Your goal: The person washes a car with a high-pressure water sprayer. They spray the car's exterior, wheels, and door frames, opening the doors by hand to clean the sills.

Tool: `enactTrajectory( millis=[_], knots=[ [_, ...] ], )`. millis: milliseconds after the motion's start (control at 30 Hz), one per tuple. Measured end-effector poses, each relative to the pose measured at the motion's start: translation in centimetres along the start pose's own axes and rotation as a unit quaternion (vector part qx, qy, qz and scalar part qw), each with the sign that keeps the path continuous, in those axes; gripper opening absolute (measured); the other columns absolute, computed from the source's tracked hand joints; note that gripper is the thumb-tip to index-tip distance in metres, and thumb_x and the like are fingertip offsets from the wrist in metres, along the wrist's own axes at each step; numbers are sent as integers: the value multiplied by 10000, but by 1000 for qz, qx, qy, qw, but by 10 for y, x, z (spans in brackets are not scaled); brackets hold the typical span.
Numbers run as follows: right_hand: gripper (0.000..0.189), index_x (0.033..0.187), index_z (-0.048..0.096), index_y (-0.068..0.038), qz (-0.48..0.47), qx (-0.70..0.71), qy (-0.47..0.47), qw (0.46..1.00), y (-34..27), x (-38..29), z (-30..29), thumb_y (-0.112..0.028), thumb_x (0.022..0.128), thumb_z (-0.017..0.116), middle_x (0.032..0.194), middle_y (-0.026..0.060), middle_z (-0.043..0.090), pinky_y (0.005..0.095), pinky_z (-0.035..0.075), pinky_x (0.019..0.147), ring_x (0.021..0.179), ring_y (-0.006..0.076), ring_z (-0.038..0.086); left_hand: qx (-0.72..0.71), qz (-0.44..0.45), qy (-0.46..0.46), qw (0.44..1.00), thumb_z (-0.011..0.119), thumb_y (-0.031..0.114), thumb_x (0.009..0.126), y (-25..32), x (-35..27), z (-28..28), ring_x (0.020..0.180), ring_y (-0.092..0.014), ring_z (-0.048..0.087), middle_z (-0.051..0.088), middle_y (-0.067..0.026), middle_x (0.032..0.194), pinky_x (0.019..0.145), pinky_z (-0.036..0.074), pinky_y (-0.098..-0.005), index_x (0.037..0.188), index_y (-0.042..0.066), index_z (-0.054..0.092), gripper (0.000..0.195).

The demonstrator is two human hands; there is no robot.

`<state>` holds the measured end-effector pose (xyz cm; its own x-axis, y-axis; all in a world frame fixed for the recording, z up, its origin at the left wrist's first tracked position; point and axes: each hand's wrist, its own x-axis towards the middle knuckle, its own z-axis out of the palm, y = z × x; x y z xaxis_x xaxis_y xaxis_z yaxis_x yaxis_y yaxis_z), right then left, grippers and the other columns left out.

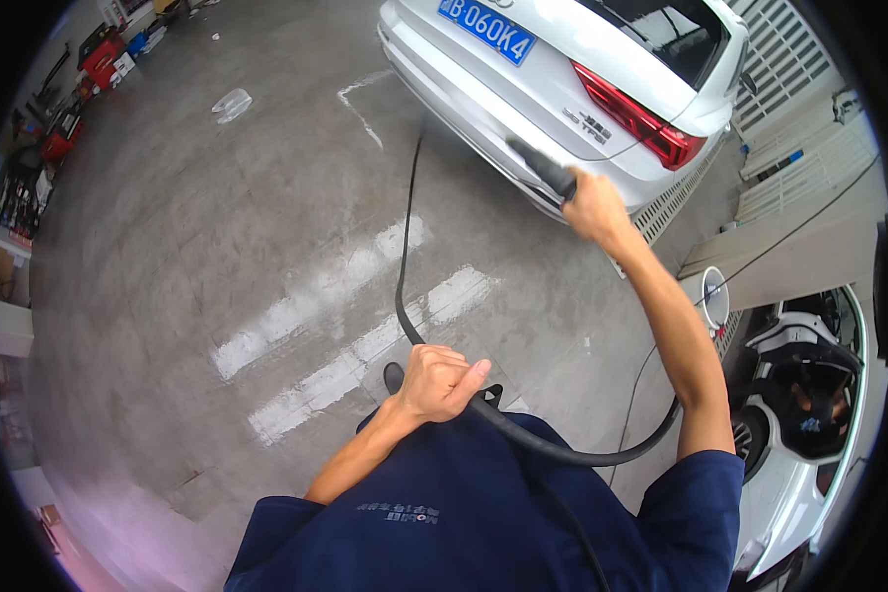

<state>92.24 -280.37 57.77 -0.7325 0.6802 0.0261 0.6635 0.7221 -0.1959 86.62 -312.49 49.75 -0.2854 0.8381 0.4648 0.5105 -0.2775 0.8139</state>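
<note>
My right hand (596, 207) is stretched forward, closed around the black handle of a hose nozzle (544, 166). The nozzle's blurred tip lies in front of the rear bumper of a white car (481, 111); whether it touches cannot be told. My left hand (440, 381) grips a thick black hose (555, 446) in front of my waist. From the left hand the hose runs forward over the floor towards the car's underside, and on the other side it curves round below my right arm. The car's red tail light (636, 115) is right of the nozzle.
White painted stripes (325, 296) mark the grey floor. A clear plastic bag (231, 106) lies at the upper left. Tools and red boxes (103, 59) line the left edge. At right are a white bucket (714, 296), a floor grating (673, 200), a thin cable and another white car (781, 510) standing open.
</note>
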Motion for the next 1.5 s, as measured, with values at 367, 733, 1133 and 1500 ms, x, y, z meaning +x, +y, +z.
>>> enactTrajectory(
  millis=[367,733,1133,1500],
  knots=[
    [596,1316,570,-24,146,185,38,971,27,-120,-11,-47,727,657,867,294,675,444,524,777,841,437,674,-29,-2,-75,997,665,169,886,-18,-2,19,359,-264,427,415,-81,405,394,311,-379,418,72,459,520],
    [448,1156,629,18,338,147,120,922,70,-294,-29,13,708,635,796,174,655,341,505,744,728,231,633,-123,4,-192,974,608,122,913,-23,-25,50,387,-252,529,535,-78,449,434,414,-352,471,69,574,447],
    [467,1180,635,-6,367,224,107,896,139,-351,-12,-38,716,673,834,185,694,358,528,757,745,220,660,-77,-7,-191,978,626,161,944,17,-46,121,390,-275,498,492,-90,442,442,381,-373,454,42,529,513],
    [553,1253,620,-51,366,337,16,867,262,-466,32,-57,701,650,836,214,677,415,513,746,790,345,663,27,-72,-295,953,574,229,993,92,-80,268,430,-281,565,579,-90,480,510,451,-376,490,39,602,539]
  ],
)
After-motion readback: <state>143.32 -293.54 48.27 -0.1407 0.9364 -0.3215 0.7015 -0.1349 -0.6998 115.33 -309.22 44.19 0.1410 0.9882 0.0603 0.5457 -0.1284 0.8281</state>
